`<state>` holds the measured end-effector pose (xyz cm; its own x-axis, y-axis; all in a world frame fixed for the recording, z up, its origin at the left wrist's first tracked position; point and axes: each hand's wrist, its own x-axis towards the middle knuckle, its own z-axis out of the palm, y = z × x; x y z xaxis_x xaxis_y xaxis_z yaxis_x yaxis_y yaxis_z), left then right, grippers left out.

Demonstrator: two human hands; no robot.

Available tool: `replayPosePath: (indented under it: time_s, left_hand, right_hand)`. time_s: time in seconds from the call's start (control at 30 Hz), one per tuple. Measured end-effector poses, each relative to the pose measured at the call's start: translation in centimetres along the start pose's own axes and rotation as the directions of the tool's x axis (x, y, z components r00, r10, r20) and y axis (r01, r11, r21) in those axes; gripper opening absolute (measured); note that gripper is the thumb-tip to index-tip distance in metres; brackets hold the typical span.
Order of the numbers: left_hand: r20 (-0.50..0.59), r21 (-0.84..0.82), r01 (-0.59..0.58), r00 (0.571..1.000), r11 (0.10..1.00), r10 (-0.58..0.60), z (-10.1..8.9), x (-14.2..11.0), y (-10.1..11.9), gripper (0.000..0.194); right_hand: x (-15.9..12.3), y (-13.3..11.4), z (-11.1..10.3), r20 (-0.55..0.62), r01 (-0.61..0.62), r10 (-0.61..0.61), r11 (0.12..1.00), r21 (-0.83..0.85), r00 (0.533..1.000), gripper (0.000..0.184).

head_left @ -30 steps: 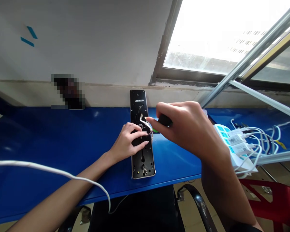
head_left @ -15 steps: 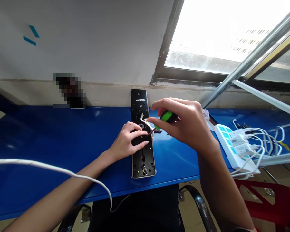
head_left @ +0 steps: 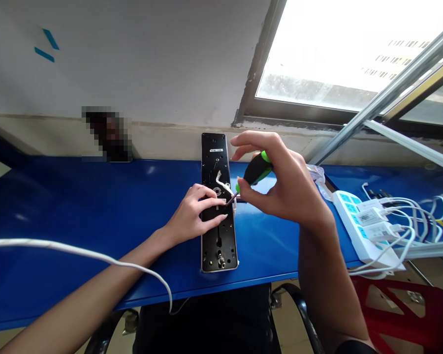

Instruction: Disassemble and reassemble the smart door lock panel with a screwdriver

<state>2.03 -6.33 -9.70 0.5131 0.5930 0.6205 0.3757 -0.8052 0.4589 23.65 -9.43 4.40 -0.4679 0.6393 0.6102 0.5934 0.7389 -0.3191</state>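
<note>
Here we go: the left hand lies across a gold-rimmed black lock plate, fingers loosely spread and pressing on its middle. That plate sits mid-worktop, long axis running from the far edge to the near edge. The right hand pinches a green-and-black screwdriver between thumb and fingertips, shaft angled down and left, tip right by a white ribbon cable at the plate's centre; contact is too close to call. The left hand is the nearer one. Off to the right, a white power strip bristles with chargers.
</note>
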Motion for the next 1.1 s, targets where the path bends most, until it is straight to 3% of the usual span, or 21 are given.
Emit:
replayPosePath:
  time_s: [0.1, 0.27, 0.47, 0.57, 0.63, 0.7, 0.73, 0.8, 0.9, 1.03, 1.1]
  left_hand:
    - [0.004, 0.005, -0.006, 1.000, 1.000, 0.006, -0.1, 0.2, -0.1, 0.023]
    - [0.030, -0.009, -0.027, 0.999, 1.000, 0.027, -0.3, 0.4, -0.5, 0.028]
    - [0.017, -0.008, -0.035, 0.999, 0.999, 0.035, -0.2, 0.5, -0.9, 0.027]
    - [0.022, -0.008, -0.038, 0.999, 0.999, 0.038, -0.2, 0.5, -0.9, 0.028]
    - [0.020, -0.009, -0.041, 0.999, 0.999, 0.042, -0.2, 0.5, -0.8, 0.028]
    - [0.013, -0.011, -0.049, 0.999, 0.999, 0.049, -0.1, 0.5, -0.8, 0.028]
    - [0.009, -0.013, -0.053, 0.999, 0.999, 0.053, -0.1, 0.5, -0.8, 0.029]
    - [0.006, -0.019, -0.057, 0.998, 0.998, 0.057, -0.2, 0.5, -0.8, 0.030]
    - [0.003, -0.029, -0.057, 0.998, 0.998, 0.057, -0.3, 0.6, -0.8, 0.030]
    - [-0.001, -0.035, -0.057, 0.998, 0.998, 0.057, -0.4, 0.7, -0.9, 0.029]
    - [-0.001, -0.038, -0.056, 0.998, 0.998, 0.056, -0.4, 0.8, -0.9, 0.030]
  right_hand:
    - [0.2, 0.4, 0.0, 0.014, 0.023, -0.024, 1.000, 0.014, 1.000, 0.054]
    - [1.1, 1.5, 0.4, -0.017, 0.111, -0.111, 0.994, 0.005, 0.994, 0.029]
    - [0.6, 1.4, 0.4, 0.014, 0.057, -0.060, 0.987, 0.147, 0.998, 0.051]
    - [0.7, 1.7, 0.1, 0.016, 0.043, -0.044, 0.995, 0.087, 0.999, 0.035]
    - [1.2, 2.0, -0.4, -0.018, 0.123, -0.122, 0.991, 0.061, 0.992, 0.015]
    - [1.9, 2.2, -1.0, 0.078, 0.143, -0.145, 0.989, 0.033, 0.986, 0.003]
    - [2.2, 2.3, -1.3, 0.124, 0.166, -0.169, 0.985, 0.039, 0.978, 0.002]
    - [2.5, 2.1, -1.9, 0.210, 0.164, -0.174, 0.984, 0.063, 0.962, 0.019]
    - [2.5, 1.9, -2.3, 0.241, 0.161, -0.180, 0.982, 0.095, 0.954, 0.039]
    - [2.1, 2.1, -2.2, 0.190, 0.186, -0.189, 0.982, 0.037, 0.963, 0.015]
    - [1.9, 2.2, -2.2, 0.181, 0.188, -0.189, 0.982, 0.021, 0.965, 0.012]
